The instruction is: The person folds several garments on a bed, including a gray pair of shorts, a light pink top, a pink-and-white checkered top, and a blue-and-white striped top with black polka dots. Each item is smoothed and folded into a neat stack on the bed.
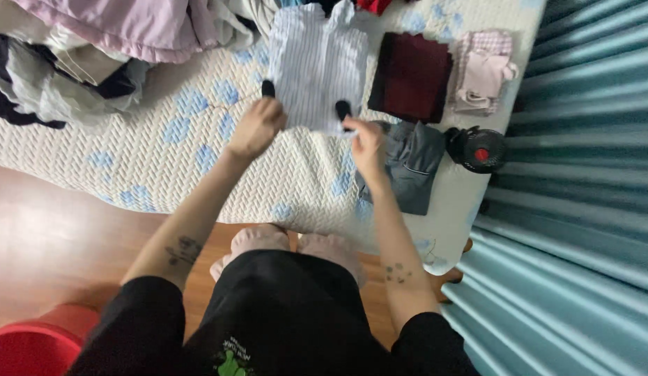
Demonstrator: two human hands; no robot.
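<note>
A pale blue striped shirt (317,63) lies flat on the white quilted bed (164,167), collar away from me. My left hand (256,127) grips its near left edge. My right hand (366,145) grips its near right edge. Both thumbs wear black covers. The shirt's near hem is lifted a little between the two hands.
To the right of the shirt lie a folded dark red garment (411,75), a folded pink garment (483,71) and a folded grey garment (407,163). A small black fan (477,148) sits near the teal curtain (582,209). Unfolded clothes (94,49) are heaped at far left. A red tub (31,348) stands on the wooden floor.
</note>
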